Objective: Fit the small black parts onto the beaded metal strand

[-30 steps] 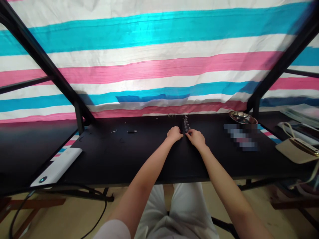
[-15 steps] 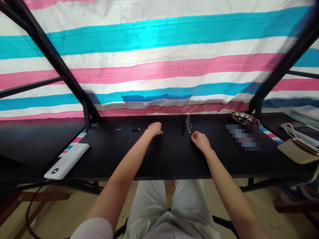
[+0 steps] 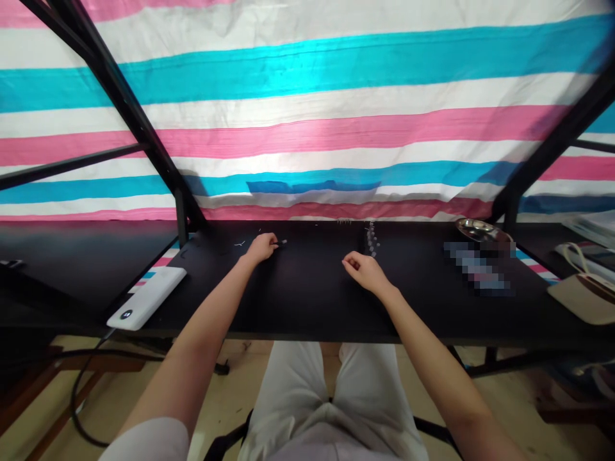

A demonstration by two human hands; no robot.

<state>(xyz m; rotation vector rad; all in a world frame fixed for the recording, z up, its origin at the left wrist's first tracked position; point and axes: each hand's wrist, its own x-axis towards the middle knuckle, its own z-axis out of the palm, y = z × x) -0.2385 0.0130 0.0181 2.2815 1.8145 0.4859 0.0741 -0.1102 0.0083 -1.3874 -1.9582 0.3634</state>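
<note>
My left hand (image 3: 262, 248) is stretched out to the left part of the black table (image 3: 307, 301), its fingers closed around a small black stick (image 3: 282, 242) whose pale tip pokes out to the right. My right hand (image 3: 362, 270) rests near the table's middle with its fingers curled in a loose pinch; what it holds, if anything, is too small to see. Just behind and to the right of it, a short row of small clear beads (image 3: 371, 241) lies on the table. Both forearms are bare.
A white power bank (image 3: 147, 298) with a cable lies at the table's left edge. At the right stand a metal dish (image 3: 475, 228), a blurred patch (image 3: 480, 272) and a beige pouch (image 3: 581, 298). Black frame posts (image 3: 181, 221) and a striped cloth (image 3: 307, 128) stand behind.
My left hand left the beads, swept left across the table and closed on the small black stick. My right hand drew back slightly from the beads. The view shifted left.
</note>
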